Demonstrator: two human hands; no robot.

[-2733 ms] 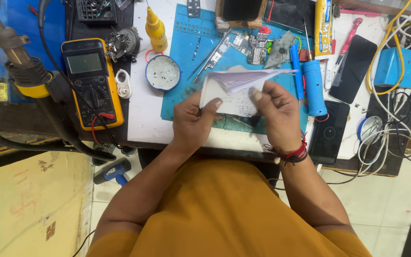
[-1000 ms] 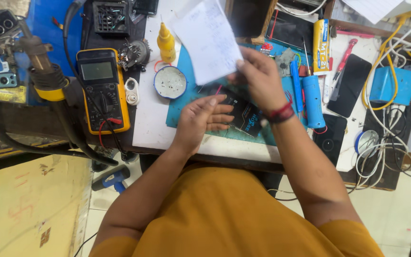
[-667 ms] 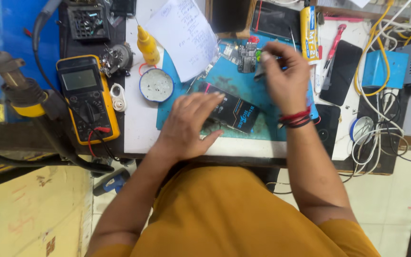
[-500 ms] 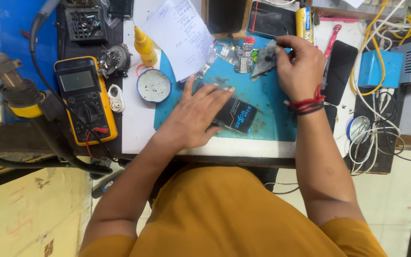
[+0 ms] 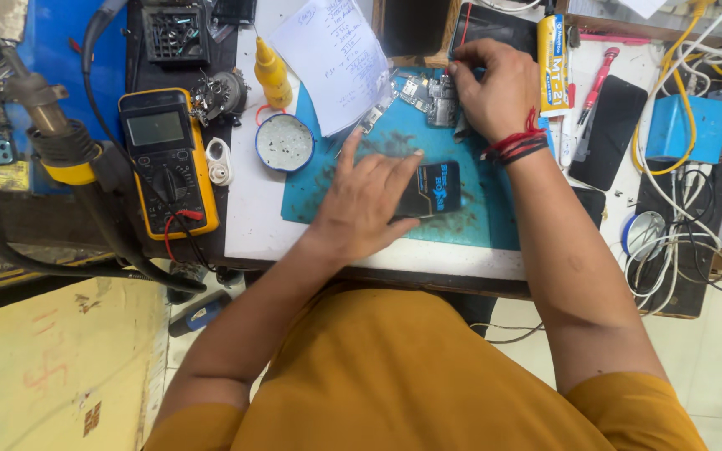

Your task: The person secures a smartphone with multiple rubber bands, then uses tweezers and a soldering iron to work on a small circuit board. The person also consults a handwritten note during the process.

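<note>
My left hand (image 5: 369,200) lies flat, fingers spread, on the teal work mat (image 5: 319,196), its fingertips resting on a small black card (image 5: 438,189). My right hand (image 5: 495,88) reaches to the mat's far edge, fingers curled over small circuit board parts (image 5: 428,90); a red thread band circles that wrist. Whether the fingers pinch a part I cannot tell. A white handwritten paper sheet (image 5: 336,58) lies on the table at the mat's far left corner.
A yellow multimeter (image 5: 167,159) with red and black leads sits at left, beside a round tin (image 5: 285,143) and a yellow squeeze bottle (image 5: 272,73). A dark phone (image 5: 607,132), red screwdriver (image 5: 595,79), glue tube (image 5: 551,63) and tangled cables (image 5: 670,242) fill the right side.
The paper sheet, earlier held in both hands, now lies on the table. My left hand has dropped flat onto the mat and the black card. My right hand moved to the circuit parts.
</note>
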